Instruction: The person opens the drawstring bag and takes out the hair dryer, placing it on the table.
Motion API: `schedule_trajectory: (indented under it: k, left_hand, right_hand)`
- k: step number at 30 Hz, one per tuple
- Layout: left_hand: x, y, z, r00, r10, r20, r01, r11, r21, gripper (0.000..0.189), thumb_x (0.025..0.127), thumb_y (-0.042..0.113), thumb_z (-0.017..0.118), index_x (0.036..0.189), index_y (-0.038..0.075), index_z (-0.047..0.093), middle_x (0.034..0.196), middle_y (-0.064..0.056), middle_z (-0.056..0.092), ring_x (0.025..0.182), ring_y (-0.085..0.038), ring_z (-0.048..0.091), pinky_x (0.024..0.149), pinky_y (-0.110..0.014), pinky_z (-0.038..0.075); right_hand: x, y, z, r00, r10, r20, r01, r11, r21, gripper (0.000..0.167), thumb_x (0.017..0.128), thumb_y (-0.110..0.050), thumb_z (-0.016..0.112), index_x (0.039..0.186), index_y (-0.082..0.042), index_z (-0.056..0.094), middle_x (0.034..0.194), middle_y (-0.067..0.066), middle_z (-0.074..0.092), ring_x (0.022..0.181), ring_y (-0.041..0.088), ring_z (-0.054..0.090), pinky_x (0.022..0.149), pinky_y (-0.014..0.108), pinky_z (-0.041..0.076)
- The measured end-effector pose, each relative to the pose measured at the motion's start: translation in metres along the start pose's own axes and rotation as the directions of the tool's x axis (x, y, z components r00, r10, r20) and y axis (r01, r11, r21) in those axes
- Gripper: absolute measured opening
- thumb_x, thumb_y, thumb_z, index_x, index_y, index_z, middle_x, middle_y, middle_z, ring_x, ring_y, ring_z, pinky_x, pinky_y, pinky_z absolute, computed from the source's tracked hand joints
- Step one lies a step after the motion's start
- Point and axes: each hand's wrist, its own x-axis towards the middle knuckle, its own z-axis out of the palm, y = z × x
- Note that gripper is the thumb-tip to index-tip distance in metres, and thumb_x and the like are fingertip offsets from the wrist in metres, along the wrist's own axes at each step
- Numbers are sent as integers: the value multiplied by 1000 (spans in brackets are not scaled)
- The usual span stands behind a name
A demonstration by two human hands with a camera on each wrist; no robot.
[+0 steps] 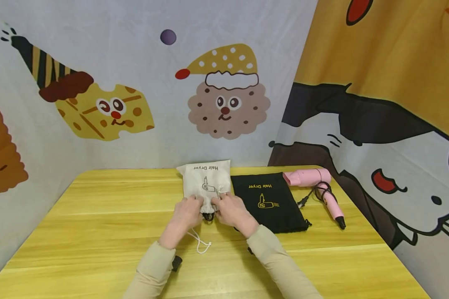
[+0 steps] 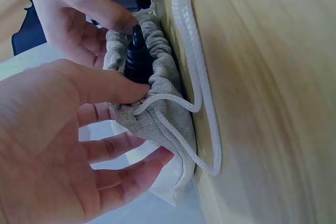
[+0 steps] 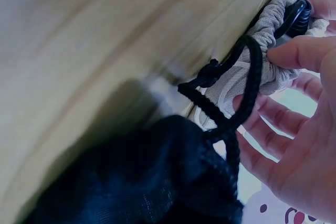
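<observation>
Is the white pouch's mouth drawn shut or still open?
Mostly drawn shut: the white pouch is gathered into tight folds around a black part poking out, pinched by the left hand and right hand.

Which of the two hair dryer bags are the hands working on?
The beige bag, left of the black bag. The left hand and right hand pinch its gathered mouth; the black one lies flat, untouched.

On the tabletop (image 1: 97,216) three things sit in a row — the drawstring bag (image 1: 205,182) in the middle, a second pouch (image 1: 269,203) just right of it, the hair dryer (image 1: 318,187) rightmost, near the back corner.
</observation>
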Motion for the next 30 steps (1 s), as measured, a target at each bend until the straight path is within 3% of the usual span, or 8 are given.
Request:
schedule_trajectory:
  k: [20,30]
  left_hand:
    - [0,-3,-1,998,-51,37,51,999,6,48,69,10,78,115,6,64,92,-11,62,82,-25,57,67,-38,53]
    - [0,-9,0,997,-74,19,73,996,55,33,66,7,76,96,3,65,90,-10,60,81,-27,55,64,-40,52]
  right_hand:
    - [-3,9,-5,996,58,70,-61,997,40,24,80,-21,70,101,-22,60,92,4,64,80,23,60,55,35,49]
    - [-8,18,-5,992,83,100,-88,995,53,12,81,-18,69,90,-18,62,77,4,55,72,22,54,53,32,43]
